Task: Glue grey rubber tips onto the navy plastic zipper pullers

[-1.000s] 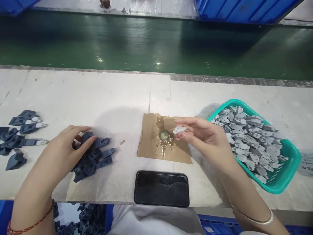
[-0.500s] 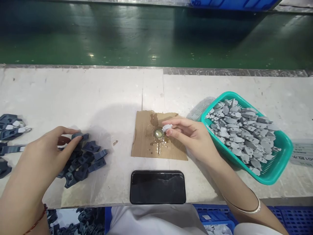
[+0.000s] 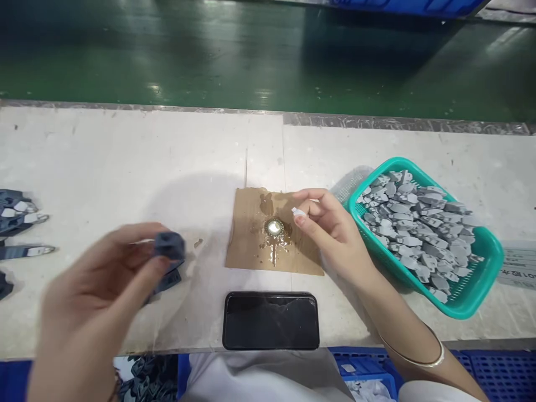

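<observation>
Above the pale tabletop [image 3: 201, 145], left fingers [image 3: 161, 263] pinch a dark piece [image 3: 170, 245]; right fingers [image 3: 300, 219], a white one [image 3: 298, 211].

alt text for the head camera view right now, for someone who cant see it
Two hands work over a white table: the left hand holds a dark blue part, the right hand a small white piece. Between them lies wet cardboard, with a phone below and a green basket of grey parts at right.

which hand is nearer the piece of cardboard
Right. The right hand holds a small white part over the right side of the cardboard; the left hand, holding a dark blue part, is well off to the left of it.
</observation>
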`<state>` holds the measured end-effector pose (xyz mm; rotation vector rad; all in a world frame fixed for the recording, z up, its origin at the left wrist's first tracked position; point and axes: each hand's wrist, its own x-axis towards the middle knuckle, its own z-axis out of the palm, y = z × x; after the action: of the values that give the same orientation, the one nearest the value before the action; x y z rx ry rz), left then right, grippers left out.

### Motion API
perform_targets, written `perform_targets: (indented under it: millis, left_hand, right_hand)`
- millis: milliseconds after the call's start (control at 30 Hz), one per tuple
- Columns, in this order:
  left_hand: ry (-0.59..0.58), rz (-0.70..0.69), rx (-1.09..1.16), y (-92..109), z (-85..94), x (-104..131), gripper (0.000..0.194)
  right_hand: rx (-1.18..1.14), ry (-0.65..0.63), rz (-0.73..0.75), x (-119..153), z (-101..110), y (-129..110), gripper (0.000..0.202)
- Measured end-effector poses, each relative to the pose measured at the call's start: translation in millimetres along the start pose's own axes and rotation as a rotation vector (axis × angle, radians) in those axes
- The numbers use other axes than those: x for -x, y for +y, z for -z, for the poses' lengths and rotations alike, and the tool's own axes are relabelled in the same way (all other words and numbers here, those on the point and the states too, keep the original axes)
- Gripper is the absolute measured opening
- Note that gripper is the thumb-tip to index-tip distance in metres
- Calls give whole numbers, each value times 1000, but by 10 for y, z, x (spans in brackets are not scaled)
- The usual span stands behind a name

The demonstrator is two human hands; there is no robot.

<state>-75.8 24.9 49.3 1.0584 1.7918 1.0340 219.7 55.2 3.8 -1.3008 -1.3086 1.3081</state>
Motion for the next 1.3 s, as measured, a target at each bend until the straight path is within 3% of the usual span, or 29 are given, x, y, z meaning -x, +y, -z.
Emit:
perform_targets:
  millis: [67,133,200,367,533,667,900,1033,1300]
  left_hand:
    - [-197,89,189,25,-232,120,19]
    - [-395,196,377,-18,-436,176,13]
    - [-495,268,482,-99,-590,196,12]
    - [-545,242,453,-229,-766,226,10]
    - [-520,150,385,-226,-808,234,8]
    - [-533,92,337,-239,-828,241,10]
    - [-623,91,363,-219,-824,270,16]
    - [-659,93,284,-219,-841,262,17]
    - [-674,52,224,-259,-860,264,19]
  right_hand:
    - [87,8,14,0,-4,-1,5]
    - [238,-13,38,-7,-9,-4,8]
    - [397,-62,92,-19,-20,-11,13]
    - [696,-192,314,-54,-72,10,17]
    - [817,-231,366,-52,-83,38,21]
    - [654,-163,327,-22,-62,-15,17]
    - [33,-17,36,-5,-109,-42,11]
    - [-130,-75,-5,-4,-156,-40,16]
    - [-135,-240,12,28,-242,-59,19]
